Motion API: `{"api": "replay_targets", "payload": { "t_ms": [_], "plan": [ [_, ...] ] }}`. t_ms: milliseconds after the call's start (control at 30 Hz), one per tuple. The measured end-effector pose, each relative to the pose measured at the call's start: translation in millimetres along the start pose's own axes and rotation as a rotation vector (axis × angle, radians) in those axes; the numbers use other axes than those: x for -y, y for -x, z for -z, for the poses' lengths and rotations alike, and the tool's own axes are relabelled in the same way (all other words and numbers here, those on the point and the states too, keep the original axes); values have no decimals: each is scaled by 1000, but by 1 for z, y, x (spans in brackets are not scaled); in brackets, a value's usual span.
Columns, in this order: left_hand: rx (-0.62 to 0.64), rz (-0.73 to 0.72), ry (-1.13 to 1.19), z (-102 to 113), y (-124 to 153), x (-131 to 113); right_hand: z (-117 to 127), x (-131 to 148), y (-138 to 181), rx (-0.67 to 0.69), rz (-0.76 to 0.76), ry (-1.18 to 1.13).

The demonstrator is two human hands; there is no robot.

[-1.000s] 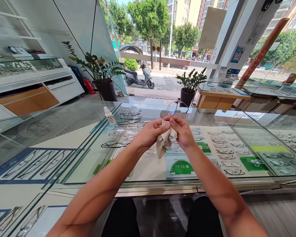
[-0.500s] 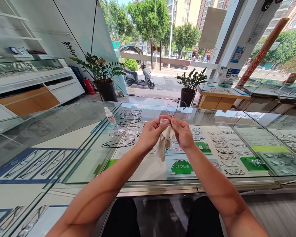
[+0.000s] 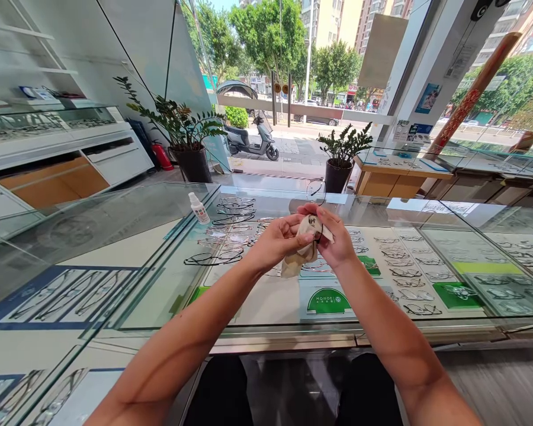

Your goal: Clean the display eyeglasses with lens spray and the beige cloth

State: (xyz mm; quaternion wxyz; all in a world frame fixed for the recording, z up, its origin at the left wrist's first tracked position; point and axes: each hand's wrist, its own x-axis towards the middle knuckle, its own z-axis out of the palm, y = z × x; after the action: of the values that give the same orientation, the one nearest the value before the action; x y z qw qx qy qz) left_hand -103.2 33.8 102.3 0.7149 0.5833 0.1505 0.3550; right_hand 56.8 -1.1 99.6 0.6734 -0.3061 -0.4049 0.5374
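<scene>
A pair of thin wire-framed glasses (image 3: 316, 190) is held up over the glass counter (image 3: 128, 248). My right hand (image 3: 335, 239) is closed on the frame, with one lens sticking out above the fingers. A beige cleaning cloth (image 3: 302, 245) is bunched between both hands. My left hand (image 3: 278, 239) pinches the cloth against the glasses; its lower end hangs under the fingers. A small white bottle (image 3: 198, 208) with a red label stands on the counter to the left of my hands.
Under the glass lie rows of displayed glasses (image 3: 233, 220) and green brand cards (image 3: 327, 302). Two potted plants (image 3: 340, 155) stand beyond the counter by the window. A scooter (image 3: 249, 139) is parked outside. Another display case (image 3: 404, 168) is at the right.
The hands have come closer together and lowered a little. The cloth, which hung loose below the hands, is now bunched up around the glasses. Less of the frame shows above the fingers.
</scene>
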Motion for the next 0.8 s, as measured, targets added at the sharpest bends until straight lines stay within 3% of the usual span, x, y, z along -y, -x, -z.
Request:
{"api": "replay_targets", "payload": {
  "t_ms": [467,800],
  "plan": [
    [-267,-191,-195,-20,1,8,-8,-10,3,7,32,-14],
    [-378,-253,-219,-19,0,12,-15,-6,9,122,103,102]
  ]
}}
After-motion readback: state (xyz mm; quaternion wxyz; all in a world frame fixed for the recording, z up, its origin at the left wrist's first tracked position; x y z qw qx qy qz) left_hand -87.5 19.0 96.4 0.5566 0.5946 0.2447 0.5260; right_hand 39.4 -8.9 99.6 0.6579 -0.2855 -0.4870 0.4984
